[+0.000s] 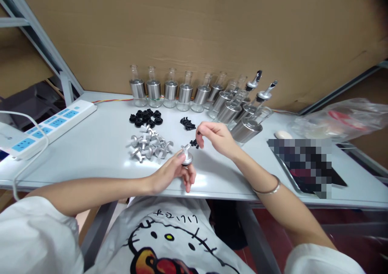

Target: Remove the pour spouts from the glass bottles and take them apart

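Near the table's front edge, my left hand (pixel 174 169) grips a silver metal spout piece (pixel 187 156) with a round base and its narrow end up. My right hand (pixel 214 137) is raised to the right of it, thumb and index finger pinched on a tiny black part (pixel 199 133). Small black parts (pixel 194 143) lie just below those fingers. Behind them is a little pile of longer black pieces (pixel 187 123). Left of my hands lie several loose silver pieces (pixel 151 144), with black ribbed stoppers (pixel 146 117) beyond them.
Glass bottles with steel bands (pixel 185 92) line the back, two with spouts fitted. A white power strip (pixel 54 128) and its cable lie at the left. At the right are a white rounded object (pixel 283 135), a partly pixelated dark item (pixel 303 165) and a plastic bag (pixel 342 118).
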`<state>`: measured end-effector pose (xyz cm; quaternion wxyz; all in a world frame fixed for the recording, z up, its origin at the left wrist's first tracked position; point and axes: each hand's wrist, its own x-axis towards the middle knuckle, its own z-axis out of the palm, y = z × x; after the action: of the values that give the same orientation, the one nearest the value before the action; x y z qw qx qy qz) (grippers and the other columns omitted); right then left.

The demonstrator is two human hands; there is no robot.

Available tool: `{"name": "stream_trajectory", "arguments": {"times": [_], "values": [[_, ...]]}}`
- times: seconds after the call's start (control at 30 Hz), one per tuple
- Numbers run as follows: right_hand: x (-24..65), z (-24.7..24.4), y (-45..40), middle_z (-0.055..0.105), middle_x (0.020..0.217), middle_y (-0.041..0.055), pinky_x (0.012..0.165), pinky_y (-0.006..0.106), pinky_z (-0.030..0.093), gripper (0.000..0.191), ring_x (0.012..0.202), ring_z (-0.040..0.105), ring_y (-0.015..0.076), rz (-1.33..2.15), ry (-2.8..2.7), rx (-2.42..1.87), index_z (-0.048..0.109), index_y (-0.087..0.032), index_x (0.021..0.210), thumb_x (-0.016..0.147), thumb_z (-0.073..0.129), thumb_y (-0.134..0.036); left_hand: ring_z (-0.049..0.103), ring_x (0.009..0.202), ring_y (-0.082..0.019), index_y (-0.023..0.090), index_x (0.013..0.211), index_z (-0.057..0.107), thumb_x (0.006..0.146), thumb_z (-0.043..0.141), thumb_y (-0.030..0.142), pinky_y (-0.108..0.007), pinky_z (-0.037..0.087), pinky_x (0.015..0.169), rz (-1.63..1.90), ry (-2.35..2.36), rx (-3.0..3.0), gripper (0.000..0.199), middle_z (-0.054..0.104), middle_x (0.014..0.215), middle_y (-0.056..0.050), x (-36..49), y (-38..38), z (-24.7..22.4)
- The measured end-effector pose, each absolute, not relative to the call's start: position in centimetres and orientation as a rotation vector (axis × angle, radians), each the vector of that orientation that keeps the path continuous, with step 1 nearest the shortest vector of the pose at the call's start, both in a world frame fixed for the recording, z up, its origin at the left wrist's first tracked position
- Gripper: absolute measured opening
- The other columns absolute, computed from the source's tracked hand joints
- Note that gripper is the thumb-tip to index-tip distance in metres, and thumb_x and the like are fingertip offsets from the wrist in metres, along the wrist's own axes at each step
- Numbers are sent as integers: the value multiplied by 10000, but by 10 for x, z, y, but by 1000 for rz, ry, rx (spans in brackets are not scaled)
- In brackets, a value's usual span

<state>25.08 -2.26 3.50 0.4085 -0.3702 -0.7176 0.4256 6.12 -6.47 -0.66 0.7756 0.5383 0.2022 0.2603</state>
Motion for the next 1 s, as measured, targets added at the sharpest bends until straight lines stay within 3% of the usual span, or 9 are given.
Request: {"name": "stream_trajectory", "arguments": {"times": [0.1, 0.2, 0.6, 0.83, 1.0], "values": [[258, 35, -11, 632, 692, 10, 627, 271, 482, 374, 602, 559, 111, 1054, -1609, -930, 650, -175, 767, 727, 694, -545, 570, 511, -119, 189, 819, 374, 867, 353, 680, -290, 443, 586, 554, 443, 1184, 494, 579, 647, 17, 61, -65, -7], [264, 34, -3, 640, 731, 9, 632, 269, 493, 309, 613, 552, 104, 1026, -1591, -994, 675, -175, 793, 658, 772, -435, 556, 502, -116, 192, 830, 371, 867, 361, 674, -286, 432, 576, 570, 462, 1180, 483, 570, 635, 26, 62, -65, -8], [270, 32, -4, 709, 811, 43, 804, 339, 511, 195, 769, 675, 166, 838, -1878, -1121, 600, -175, 916, 823, 598, -346, 539, 488, -111, 197, 835, 357, 867, 378, 656, -283, 412, 563, 589, 488, 1173, 461, 560, 614, 35, 63, -64, -5], [283, 27, 6, 674, 808, 46, 706, 274, 471, 94, 707, 609, 146, 455, -2310, -1268, 660, -165, 807, 806, 579, -213, 549, 503, -111, 197, 845, 356, 874, 381, 653, -279, 419, 572, 578, 480, 1178, 457, 564, 627, 37, 62, -65, -7], [285, 23, 10, 680, 743, 32, 688, 251, 464, 95, 672, 609, 139, 453, -2382, -1406, 679, -150, 812, 797, 589, -127, 545, 498, -109, 198, 838, 356, 868, 385, 664, -274, 422, 566, 576, 488, 1179, 468, 559, 622, 39, 62, -65, -4]]}}
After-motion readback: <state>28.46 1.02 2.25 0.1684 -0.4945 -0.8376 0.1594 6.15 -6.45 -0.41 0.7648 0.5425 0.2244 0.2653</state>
